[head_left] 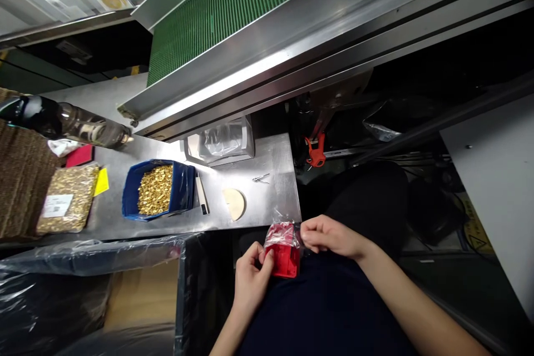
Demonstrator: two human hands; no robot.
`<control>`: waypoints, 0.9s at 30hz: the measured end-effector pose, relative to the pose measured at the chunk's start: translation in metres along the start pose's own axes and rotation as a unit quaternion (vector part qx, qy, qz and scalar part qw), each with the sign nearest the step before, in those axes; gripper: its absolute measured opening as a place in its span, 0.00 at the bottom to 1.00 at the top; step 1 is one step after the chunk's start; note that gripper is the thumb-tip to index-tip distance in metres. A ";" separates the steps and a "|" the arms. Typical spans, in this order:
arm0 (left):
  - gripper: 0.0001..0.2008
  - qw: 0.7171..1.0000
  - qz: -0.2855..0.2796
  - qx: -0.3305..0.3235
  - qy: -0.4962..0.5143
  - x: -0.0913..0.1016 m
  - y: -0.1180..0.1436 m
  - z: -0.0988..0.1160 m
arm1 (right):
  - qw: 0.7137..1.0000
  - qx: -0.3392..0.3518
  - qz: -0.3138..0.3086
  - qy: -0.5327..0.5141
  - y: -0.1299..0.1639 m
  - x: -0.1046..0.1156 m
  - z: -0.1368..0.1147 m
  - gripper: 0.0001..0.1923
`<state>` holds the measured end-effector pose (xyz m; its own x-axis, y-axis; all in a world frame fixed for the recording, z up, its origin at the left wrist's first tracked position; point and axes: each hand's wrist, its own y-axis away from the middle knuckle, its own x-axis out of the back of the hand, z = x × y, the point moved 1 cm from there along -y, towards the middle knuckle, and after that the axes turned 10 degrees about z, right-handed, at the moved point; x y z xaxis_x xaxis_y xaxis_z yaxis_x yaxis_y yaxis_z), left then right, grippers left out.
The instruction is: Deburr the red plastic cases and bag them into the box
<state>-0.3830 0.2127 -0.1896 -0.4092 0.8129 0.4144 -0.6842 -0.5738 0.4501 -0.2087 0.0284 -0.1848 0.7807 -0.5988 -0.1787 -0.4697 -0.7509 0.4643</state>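
Note:
Close to my lap is a red plastic part (285, 261), shaped like a small open box, with clear plastic film over its upper end. My left hand (253, 275) is closed on its left side, thumb on the front face. At the right, my right hand (327, 235) pinches the edge of the clear plastic bag (283, 229). On the metal table (275, 161) beyond lie a pale half-round piece (234, 203), a small pair of tweezers-like metal pliers (261, 178) and a white-and-black stick-shaped tool (202, 194).
A blue bin (131, 194) holds small gold metal parts. Left of it are a labelled bag of gold parts (75, 189) and a bottle (87, 125). A green conveyor belt (233, 5) crosses above. A black-lined box (183, 289) stands lower left; an orange clamp (317, 150) sits right.

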 end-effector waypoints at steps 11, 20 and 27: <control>0.16 0.999 -0.015 -0.052 -0.005 -0.002 0.004 0.010 | 0.852 0.106 0.159 0.488 -0.002 -0.056 -0.025 0.15; 0.05 0.992 -0.033 -0.094 -0.080 0.001 0.014 0.014 | 0.725 0.043 0.193 0.659 -0.007 -0.065 -0.037 0.11; 0.13 0.981 -0.069 -0.074 -0.163 -0.001 0.018 0.026 | 0.705 0.010 0.082 0.704 0.031 -0.060 -0.037 0.26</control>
<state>-0.3798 0.1992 -0.1612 -0.1083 0.7925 0.6002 -0.8095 -0.4208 0.4095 -0.2550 0.0512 -0.1273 0.3445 0.1819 0.9210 -0.5961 -0.7155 0.3643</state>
